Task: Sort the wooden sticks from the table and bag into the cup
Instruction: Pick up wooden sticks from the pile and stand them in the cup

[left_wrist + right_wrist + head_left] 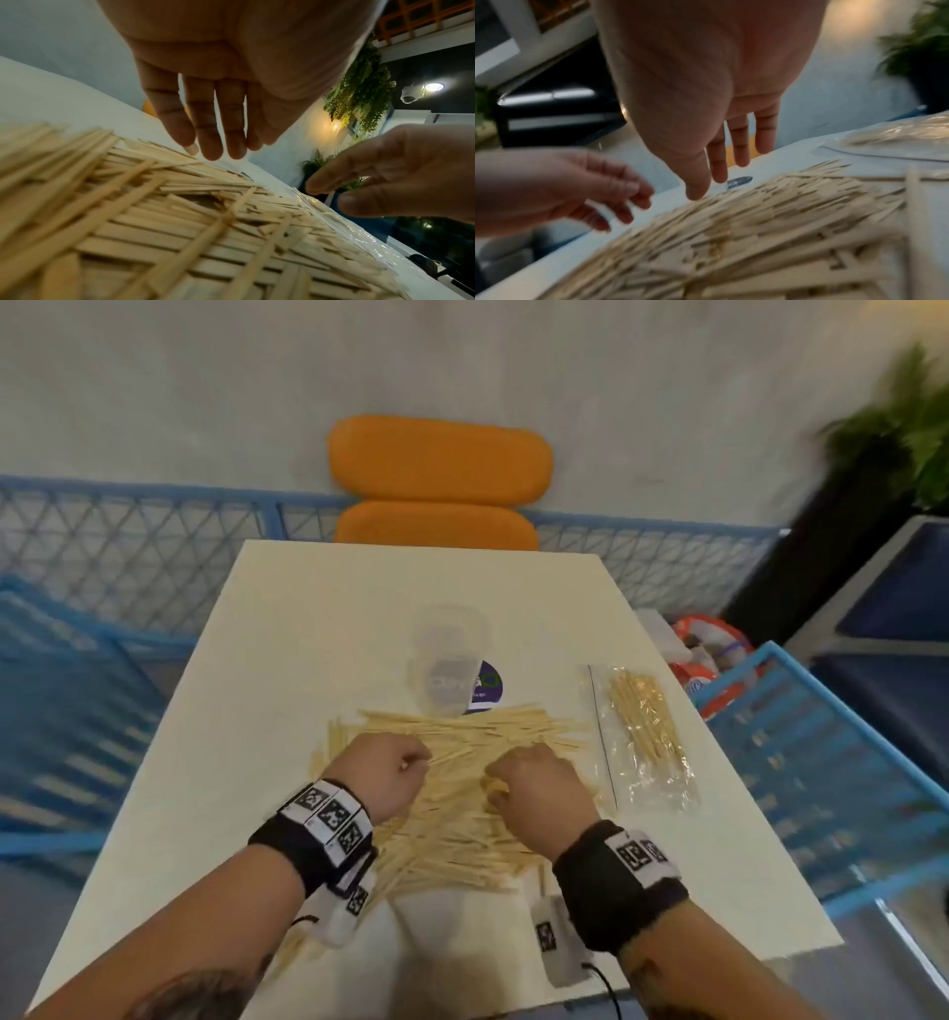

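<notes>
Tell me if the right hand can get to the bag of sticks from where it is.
Probably yes. The right hand hangs over the loose sticks, and the bag lies flat just to its right on the table, with nothing standing between them.

left hand and right hand over wooden sticks heaped mid tabletop; clear cup at 12 o'clock, bag at 3 o'clock.
</notes>
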`<state>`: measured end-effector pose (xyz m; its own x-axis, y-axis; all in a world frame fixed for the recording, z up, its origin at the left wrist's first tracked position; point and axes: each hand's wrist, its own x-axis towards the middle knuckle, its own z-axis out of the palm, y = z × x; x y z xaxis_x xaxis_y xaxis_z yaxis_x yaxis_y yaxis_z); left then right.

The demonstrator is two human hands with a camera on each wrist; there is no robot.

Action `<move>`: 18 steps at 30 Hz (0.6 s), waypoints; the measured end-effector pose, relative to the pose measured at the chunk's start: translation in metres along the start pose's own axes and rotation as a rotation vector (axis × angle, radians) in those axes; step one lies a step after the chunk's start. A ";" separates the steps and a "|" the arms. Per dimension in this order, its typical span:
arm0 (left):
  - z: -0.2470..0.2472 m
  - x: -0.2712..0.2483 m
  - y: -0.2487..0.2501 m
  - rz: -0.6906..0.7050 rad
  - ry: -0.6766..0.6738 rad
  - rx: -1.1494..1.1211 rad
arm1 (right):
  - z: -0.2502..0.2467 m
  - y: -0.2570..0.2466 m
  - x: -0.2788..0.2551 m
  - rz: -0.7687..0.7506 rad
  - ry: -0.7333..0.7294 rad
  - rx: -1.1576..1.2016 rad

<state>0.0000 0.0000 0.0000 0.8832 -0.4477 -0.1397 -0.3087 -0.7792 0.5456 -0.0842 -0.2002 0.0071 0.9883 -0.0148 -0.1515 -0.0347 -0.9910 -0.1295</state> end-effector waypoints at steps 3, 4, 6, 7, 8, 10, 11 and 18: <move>0.009 0.009 0.002 -0.002 -0.023 -0.010 | 0.007 -0.013 0.013 -0.088 -0.053 -0.114; 0.010 0.009 0.004 -0.013 -0.037 -0.008 | 0.007 -0.018 0.015 -0.096 -0.073 -0.142; 0.014 0.012 0.003 -0.027 -0.046 -0.018 | 0.010 -0.021 0.020 -0.098 -0.108 -0.193; 0.015 0.013 0.001 -0.031 -0.045 -0.025 | 0.010 -0.022 0.023 -0.097 -0.116 -0.210; 0.014 0.011 0.001 -0.032 -0.037 -0.032 | 0.009 -0.022 0.024 -0.091 -0.117 -0.212; 0.012 0.011 -0.001 -0.041 -0.011 -0.071 | 0.006 -0.023 0.028 -0.104 -0.113 -0.239; 0.010 0.011 -0.002 -0.048 0.003 -0.105 | 0.005 -0.022 0.030 -0.106 -0.116 -0.261; -0.015 0.012 -0.012 -0.092 0.140 -0.262 | -0.021 -0.003 0.036 -0.008 -0.090 -0.305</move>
<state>0.0192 0.0105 0.0048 0.9488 -0.3015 -0.0937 -0.1392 -0.6657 0.7331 -0.0450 -0.2007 0.0230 0.9708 -0.0089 -0.2398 0.0322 -0.9854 0.1669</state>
